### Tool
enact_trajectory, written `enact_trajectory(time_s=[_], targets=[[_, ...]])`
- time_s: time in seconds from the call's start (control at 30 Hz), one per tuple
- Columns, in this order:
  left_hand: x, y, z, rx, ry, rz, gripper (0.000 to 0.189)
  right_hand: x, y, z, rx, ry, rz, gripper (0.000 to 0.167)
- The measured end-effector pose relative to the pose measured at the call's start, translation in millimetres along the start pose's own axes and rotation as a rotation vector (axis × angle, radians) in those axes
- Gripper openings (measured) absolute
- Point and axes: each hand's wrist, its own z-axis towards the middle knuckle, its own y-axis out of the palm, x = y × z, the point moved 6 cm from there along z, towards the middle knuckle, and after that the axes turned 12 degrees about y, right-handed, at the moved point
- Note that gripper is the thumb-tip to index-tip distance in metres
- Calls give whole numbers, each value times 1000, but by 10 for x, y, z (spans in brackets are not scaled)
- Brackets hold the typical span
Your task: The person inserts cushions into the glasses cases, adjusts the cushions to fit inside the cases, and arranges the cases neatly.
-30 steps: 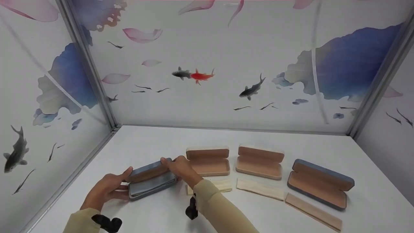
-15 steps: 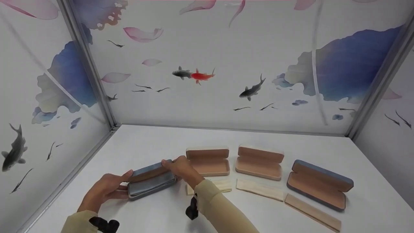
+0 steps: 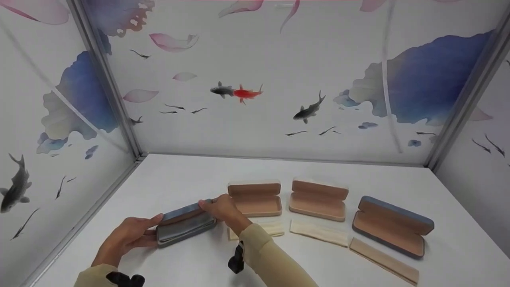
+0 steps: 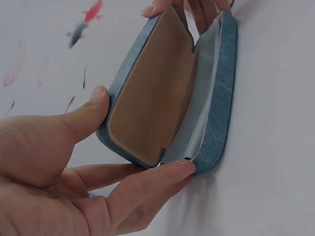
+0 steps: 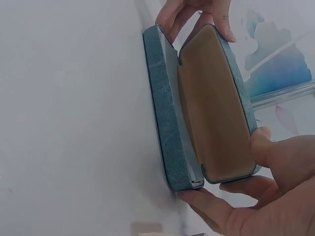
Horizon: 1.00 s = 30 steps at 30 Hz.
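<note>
With the fingers of our left hand and right hand parted and curled round its two ends, we hold the partly open blue case on the tabletop, just left of the nearest cream case. Before that cream case lies a pale yellow cloth.

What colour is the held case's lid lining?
The lid lining is plain tan-brown, showing best in the left wrist view.

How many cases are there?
4: the held blue case at left, a pale case mid-table, another pale case right of it, a second blue case at far right.
</note>
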Motion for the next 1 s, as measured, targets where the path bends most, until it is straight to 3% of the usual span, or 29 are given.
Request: enact_trajectory(time_s=[0.2, 0.37, 0.6, 1.0], targets=[[-26, 4, 8, 8, -14, 9, 90, -18, -4, -8, 6, -26, -42, 41], [-45, 16, -6, 32, -3, 11, 87, 5, -13, -9, 9, -22, -64, 42], [-63, 50, -10, 73, 44, -1, 79, 49, -45, -10, 14, -16, -14, 55], [-111, 25, 18, 147, 34, 73, 82, 139, -42, -42, 31, -37, 38, 58]])
